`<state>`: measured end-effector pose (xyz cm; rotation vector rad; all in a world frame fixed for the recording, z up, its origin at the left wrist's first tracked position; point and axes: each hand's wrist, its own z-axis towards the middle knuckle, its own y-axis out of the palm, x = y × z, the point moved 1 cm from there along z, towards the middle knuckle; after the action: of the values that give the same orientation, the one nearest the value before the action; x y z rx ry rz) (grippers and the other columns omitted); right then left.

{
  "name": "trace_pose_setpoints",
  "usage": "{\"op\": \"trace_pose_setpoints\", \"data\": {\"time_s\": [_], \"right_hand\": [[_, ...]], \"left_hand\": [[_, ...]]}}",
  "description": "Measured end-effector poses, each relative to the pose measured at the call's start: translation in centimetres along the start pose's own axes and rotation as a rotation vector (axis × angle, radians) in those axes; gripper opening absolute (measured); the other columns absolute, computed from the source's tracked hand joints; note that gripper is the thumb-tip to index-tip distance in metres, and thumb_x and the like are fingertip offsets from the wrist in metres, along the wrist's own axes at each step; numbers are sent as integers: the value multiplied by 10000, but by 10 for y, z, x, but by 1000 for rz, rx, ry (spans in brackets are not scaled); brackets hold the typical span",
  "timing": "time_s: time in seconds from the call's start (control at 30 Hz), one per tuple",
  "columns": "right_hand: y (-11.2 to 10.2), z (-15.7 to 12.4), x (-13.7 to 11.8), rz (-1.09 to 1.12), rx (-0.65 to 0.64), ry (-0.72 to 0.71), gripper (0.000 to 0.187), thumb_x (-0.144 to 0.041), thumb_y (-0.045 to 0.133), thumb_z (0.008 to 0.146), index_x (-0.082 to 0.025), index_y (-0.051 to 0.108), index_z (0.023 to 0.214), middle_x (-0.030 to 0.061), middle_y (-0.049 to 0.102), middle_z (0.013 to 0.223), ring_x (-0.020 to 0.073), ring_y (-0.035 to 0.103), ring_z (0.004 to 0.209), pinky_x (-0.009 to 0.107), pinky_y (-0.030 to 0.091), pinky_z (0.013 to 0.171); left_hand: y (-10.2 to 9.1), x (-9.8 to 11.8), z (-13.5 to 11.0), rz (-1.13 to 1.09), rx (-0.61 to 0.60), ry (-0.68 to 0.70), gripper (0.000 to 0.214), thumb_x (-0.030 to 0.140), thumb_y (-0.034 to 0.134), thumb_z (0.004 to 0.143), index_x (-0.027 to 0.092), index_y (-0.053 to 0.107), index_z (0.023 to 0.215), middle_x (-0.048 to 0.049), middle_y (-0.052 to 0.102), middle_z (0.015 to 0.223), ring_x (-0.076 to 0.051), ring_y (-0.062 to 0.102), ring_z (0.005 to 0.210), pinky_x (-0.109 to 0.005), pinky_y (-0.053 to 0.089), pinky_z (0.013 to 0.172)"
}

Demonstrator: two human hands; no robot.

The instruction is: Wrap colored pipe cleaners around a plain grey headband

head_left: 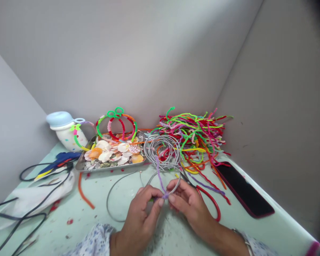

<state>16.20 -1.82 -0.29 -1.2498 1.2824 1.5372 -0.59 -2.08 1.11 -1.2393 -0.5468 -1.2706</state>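
Between my hands, a purple pipe cleaner is wrapped around a grey wire, with one end sticking up. My left hand is closed, thumb and forefinger pinching the wrapped spot from the left. Opposite it, my right hand grips the wire just beside the purple wrap, thumb against curled fingers. A loose coil of the grey wire lies behind my hands, and a strand of it curves out on the left. Red-handled scissors rest next to my right hand, partly hidden by it.
A metal tray of seashells holds pipe-cleaner rings. Many-coloured pipe cleaners are heaped at the back right, near a phone. At left are a white bottle, blue-handled pliers, a plastic bag and black cables.
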Motion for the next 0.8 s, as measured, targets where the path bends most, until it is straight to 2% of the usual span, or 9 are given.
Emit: {"op": "trace_pose_setpoints", "data": {"time_s": [0.17, 0.3, 0.43, 0.8], "right_hand": [[-6, 3, 5, 121, -15, 18, 220, -363, 705, 843, -198, 588, 931, -50, 536, 656, 83, 461, 580, 206, 349, 544], [-7, 4, 6, 85, 1, 42, 210, -361, 697, 848, -186, 592, 897, -50, 538, 622, 82, 454, 556, 207, 335, 528], [-5, 2, 4, 45, -4, 62, 231, -371, 719, 823, -181, 599, 881, -55, 531, 615, 85, 461, 544, 212, 340, 527], [-9, 2, 9, 28, 0, 52, 248, -422, 658, 874, -175, 635, 878, -40, 554, 579, 92, 449, 517, 222, 316, 515]], "left_hand": [[1, -1, -1, -3, 34, -3, 135, 265, 473, 951, 194, 585, 926, -34, 621, 854, -185, 578, 822, -300, 452, 755], [2, -2, -1, -32, 113, 56, 71, 202, 536, 915, 210, 587, 964, -13, 625, 861, -160, 595, 821, -259, 475, 754], [3, -3, 1, -37, 126, 129, 88, 133, 571, 882, 207, 615, 904, -2, 634, 817, -141, 609, 776, -231, 482, 719], [1, -3, 4, -3, 178, 191, 136, 75, 611, 852, 195, 661, 891, -14, 668, 797, -136, 635, 757, -222, 503, 700]]}}
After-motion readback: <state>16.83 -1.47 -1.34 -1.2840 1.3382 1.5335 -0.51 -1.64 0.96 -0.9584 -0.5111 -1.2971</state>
